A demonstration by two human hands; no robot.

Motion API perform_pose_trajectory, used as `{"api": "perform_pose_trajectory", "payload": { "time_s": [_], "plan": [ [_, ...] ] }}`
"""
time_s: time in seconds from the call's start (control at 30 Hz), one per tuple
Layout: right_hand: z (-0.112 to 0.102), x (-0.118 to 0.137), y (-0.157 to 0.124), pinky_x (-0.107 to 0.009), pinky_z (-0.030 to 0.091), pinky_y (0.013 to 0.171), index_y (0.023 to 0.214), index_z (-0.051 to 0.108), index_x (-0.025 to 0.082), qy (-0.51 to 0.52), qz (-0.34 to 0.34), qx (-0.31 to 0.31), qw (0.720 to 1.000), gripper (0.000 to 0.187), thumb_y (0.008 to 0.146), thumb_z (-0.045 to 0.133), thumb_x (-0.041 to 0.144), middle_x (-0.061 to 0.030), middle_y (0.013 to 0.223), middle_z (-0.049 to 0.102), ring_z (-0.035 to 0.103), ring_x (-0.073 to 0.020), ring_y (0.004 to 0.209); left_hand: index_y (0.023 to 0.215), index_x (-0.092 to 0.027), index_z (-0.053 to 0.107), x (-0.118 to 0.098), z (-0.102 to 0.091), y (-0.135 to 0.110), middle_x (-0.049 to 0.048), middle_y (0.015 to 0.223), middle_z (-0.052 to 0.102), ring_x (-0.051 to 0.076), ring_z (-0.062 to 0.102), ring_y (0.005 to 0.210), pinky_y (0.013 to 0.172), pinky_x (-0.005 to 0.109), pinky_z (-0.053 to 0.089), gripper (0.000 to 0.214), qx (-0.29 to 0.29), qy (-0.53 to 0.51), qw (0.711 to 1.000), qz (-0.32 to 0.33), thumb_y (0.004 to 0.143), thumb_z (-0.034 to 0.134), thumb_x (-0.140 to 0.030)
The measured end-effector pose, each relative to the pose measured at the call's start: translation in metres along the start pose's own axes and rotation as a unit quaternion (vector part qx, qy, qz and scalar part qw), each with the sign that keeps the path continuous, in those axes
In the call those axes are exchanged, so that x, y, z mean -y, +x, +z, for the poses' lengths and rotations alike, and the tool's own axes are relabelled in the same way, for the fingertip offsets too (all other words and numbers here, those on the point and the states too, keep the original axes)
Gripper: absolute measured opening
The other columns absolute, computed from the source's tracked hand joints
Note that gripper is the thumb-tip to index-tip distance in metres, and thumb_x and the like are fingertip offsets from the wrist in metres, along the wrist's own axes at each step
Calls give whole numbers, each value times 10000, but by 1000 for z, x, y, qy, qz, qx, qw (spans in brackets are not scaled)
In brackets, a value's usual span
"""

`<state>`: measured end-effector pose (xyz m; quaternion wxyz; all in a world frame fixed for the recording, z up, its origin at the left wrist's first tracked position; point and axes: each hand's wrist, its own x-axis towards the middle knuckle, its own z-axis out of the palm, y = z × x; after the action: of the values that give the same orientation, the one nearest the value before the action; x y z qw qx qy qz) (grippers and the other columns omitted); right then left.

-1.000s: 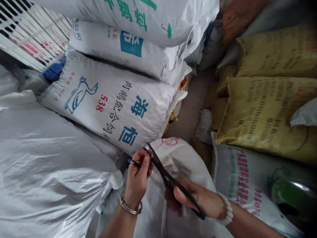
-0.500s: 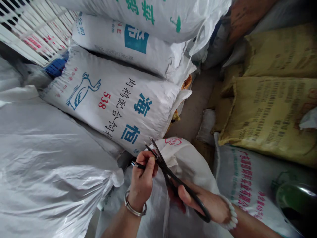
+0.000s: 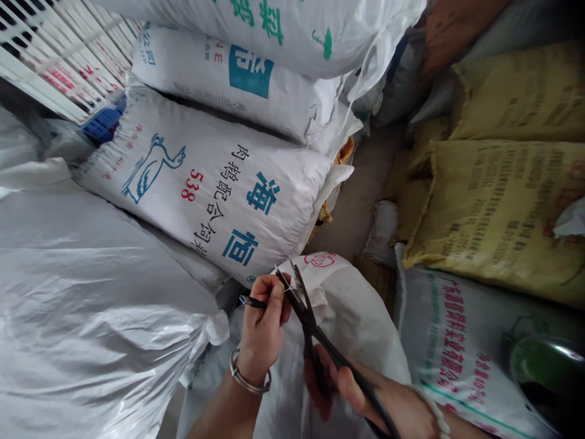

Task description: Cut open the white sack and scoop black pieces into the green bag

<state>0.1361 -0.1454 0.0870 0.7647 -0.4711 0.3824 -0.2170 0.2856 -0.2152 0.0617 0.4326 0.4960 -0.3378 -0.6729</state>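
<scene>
While your left fingers (image 3: 273, 292) pinch together on the gathered top edge of the white sack (image 3: 351, 317), a thin dark strip with a blue tip (image 3: 249, 300) sticks out of that grip to the left; your left hand (image 3: 262, 329) is curled, knuckles up, with a metal bangle (image 3: 247, 379) at the wrist; your right hand (image 3: 365, 396) is clamped around the black handles of the scissors (image 3: 315, 332), fingers through the loops; the blades stand slightly apart, their tips just beside your left fingertips at the sack's edge; the sack lies right under both hands, low in the middle of the view; beyond it rests a white bag printed with a blue goose and the number 538 (image 3: 205, 189); a plain white sack (image 3: 91, 292) lies to the left, yellow bags (image 3: 493, 213) to the right.
</scene>
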Motion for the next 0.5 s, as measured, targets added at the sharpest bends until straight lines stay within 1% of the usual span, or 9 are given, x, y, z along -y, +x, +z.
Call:
{"api": "perform_pose_trajectory", "payload": {
  "time_s": [0.1,0.2,0.3,0.37,0.4,0.43,0.5],
  "plan": [
    [1,4,-2,-268,369,576,753,432,155,16,28,-18,999,639,762,192,747,-39,663,453,416,-129,606,802,-196,468,0,-2,0,-68,544,384,38,314,446,419,156,212,151,10,-1,1000,-2,850,489,-338],
    [2,3,-5,-225,312,468,715,416,157,55,47,-48,996,625,740,252,760,0,598,394,367,-89,501,815,-195,461,2,-4,1,-71,514,367,41,312,440,418,158,202,152,6,-1,1000,2,856,480,-340],
    [3,-2,-11,-213,256,418,683,395,169,63,65,-78,993,573,765,281,725,21,563,353,314,-70,454,818,-189,464,2,-3,2,-69,526,379,35,309,429,409,162,187,159,-2,-7,1000,-1,858,476,-343],
    [3,-4,-16,-218,259,413,680,391,178,52,67,-104,991,539,769,321,705,19,565,349,316,-75,455,817,-183,474,0,0,1,-51,604,455,24,324,439,413,162,190,158,-4,-21,1000,-7,862,468,-334],
    [2,-3,-18,-225,270,413,691,399,182,48,66,-115,990,533,761,338,707,18,567,353,321,-81,453,813,-181,476,-2,1,0,-35,678,506,19,335,449,419,161,195,158,-2,-30,999,-9,866,461,-330],
    [0,-1,-20,-235,291,423,704,413,185,44,62,-122,990,535,749,348,715,12,570,368,340,-91,458,811,-180,477,-5,2,0,-17,763,547,14,340,457,425,161,201,157,1,-39,999,-9,868,456,-325],
    [-3,5,-23,-267,353,487,724,452,190,29,42,-127,991,560,735,329,736,-20,590,434,410,-131,514,815,-182,486,-10,1,-2,10,905,579,10,342,472,434,162,213,145,6,-36,999,-6,865,462,-316]
  ]
}}
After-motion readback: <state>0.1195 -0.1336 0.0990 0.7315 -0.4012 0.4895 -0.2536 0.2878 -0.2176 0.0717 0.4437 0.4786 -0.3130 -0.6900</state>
